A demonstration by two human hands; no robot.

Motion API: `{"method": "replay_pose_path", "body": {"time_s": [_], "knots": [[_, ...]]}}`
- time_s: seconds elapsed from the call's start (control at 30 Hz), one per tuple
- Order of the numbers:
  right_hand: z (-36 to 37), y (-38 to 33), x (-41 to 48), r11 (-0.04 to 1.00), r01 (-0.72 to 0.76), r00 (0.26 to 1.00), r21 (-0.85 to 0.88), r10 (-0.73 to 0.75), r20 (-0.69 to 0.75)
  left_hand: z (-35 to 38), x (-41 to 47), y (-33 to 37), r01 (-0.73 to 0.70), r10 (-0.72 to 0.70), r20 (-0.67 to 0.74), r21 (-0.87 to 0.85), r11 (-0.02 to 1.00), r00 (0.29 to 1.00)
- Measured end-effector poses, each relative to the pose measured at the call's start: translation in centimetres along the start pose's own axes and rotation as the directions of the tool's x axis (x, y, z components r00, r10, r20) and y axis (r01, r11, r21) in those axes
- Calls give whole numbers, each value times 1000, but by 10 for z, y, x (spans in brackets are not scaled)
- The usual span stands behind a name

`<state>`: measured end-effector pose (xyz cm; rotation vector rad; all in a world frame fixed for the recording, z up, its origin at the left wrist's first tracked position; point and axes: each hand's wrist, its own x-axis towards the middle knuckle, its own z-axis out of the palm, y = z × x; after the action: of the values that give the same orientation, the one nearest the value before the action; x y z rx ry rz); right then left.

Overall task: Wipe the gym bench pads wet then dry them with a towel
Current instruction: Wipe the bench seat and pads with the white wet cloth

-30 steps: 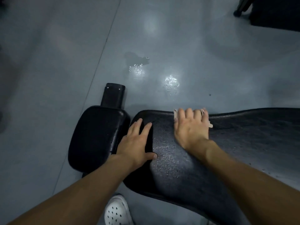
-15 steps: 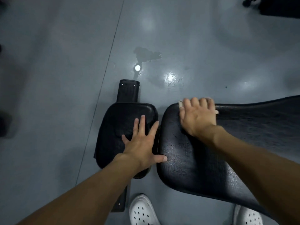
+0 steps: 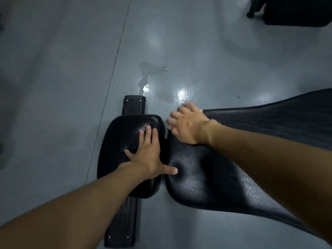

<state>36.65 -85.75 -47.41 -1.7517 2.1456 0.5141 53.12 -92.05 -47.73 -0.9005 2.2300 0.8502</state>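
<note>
Your wet pass looks only partly done. The long back pad [image 3: 251, 159] of the bench runs off to your right and shows water beads near its rounded end, so I judge that stretch wiped. How far the wetting reaches along it is hard to tell in this light. The smaller seat pad [image 3: 118, 141], just beside it across a narrow gap, shows a few glints of wet. Drying has not begun, and no towel is in view.

Your left hand [image 3: 149, 159] lies flat on the seat pad, fingers straight and the thumb spread across the gap onto the long pad, holding nothing. Your right hand [image 3: 188, 124] sits at the long pad's far corner, blurred. A pale scrap [image 3: 186, 103] shows by its fingers, likely the wet cloth, but you cannot tell whether they grip it.

Around you is the grey floor [image 3: 53, 87], with dark equipment [image 3: 296, 11] well apart and the bench's base bar [image 3: 133, 105] under the seat pad. A puddle [image 3: 152, 71] lies beyond the bar, so watch your footing.
</note>
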Motion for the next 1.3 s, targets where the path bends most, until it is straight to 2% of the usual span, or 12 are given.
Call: {"method": "replay_pose_path", "body": {"time_s": [0.13, 0.2, 0.3, 0.37, 0.53, 0.63, 0.73, 0.83, 0.9, 1.1, 1.17, 1.3], "knots": [[8, -34, -6, 990, 131, 990, -58, -134, -46, 3, 3, -2, -21, 20, -38, -16, 1000, 999], [11, -39, -4, 994, 98, 990, -56, -103, -92, 6, 4, -8, -48, 48, -78, -7, 999, 996], [9, -37, 4, 999, -30, 995, -36, 27, -97, 8, 4, -10, -95, 96, -103, 17, 995, 990], [14, -44, 6, 996, -77, 984, -36, 70, -164, 9, 4, -13, -119, 122, -134, 31, 992, 983], [44, -62, -29, 997, 52, 953, -50, -65, -295, 12, 7, -30, -220, 239, -179, 118, 968, 954], [42, -61, -18, 998, -30, 949, -51, 12, -315, 14, 6, -37, -278, 290, -206, 88, 957, 935], [36, -70, -15, 993, -106, 960, -44, 91, -266, 16, 0, -38, -366, 361, -309, 44, 930, 880], [50, -87, -44, 998, -20, 957, -56, 3, -291, 23, -3, -52, -474, 481, -414, 128, 871, 772], [60, -101, -62, 998, 24, 950, -58, -40, -309, 30, -6, -67, -496, 525, -432, 188, 847, 733], [56, -122, -65, 989, -120, 954, -85, 92, -285, 41, -17, -73, -461, 536, -425, 274, 844, 729], [68, -127, -76, 988, -73, 942, -135, 24, -334, 43, -17, -71, -472, 546, -450, 276, 837, 706], [96, -126, -97, 958, 36, 853, -284, -178, -490, 64, -19, -81, -486, 629, -424, 403, 776, 652]]}}
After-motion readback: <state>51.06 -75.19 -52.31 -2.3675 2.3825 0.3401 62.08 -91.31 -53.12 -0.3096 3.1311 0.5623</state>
